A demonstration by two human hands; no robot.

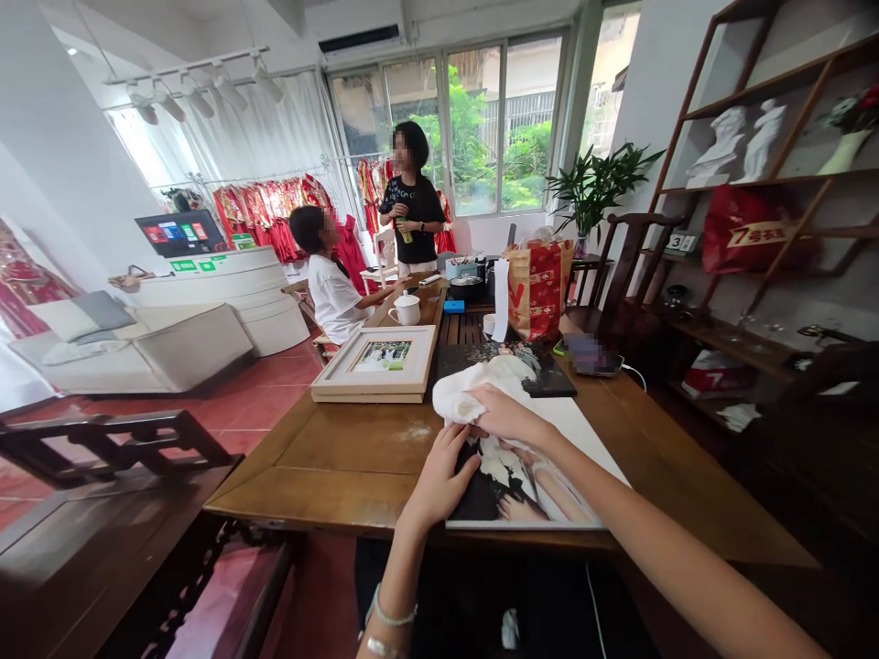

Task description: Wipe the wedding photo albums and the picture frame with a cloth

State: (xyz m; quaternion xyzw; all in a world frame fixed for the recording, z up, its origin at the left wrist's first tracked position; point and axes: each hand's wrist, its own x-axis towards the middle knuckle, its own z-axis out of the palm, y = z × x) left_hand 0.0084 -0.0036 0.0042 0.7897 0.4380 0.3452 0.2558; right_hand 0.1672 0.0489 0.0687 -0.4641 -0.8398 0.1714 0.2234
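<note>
A photo panel [604, 462] with a dark and pale picture lies flat on the wooden table in front of me. My right hand [508, 416] grips a bunched white cloth [459, 389] and presses it onto the upper left part of the panel. Just below, my left hand [445, 474] rests with its fingers stretched out at the panel's left edge, holding nothing. Beyond the cloth, a second dark picture [553, 373] lies partly covered. Cloth and right hand hide some of the panel's surface.
Stacked white picture frames [330, 384] lie to the left, a white lidded mug [406, 309] behind them. Farther right stand a paper bag [539, 297] and a phone [591, 357] on a cable. Two people are beyond the table, one seated, one standing. A wooden chair [124, 448] stands left.
</note>
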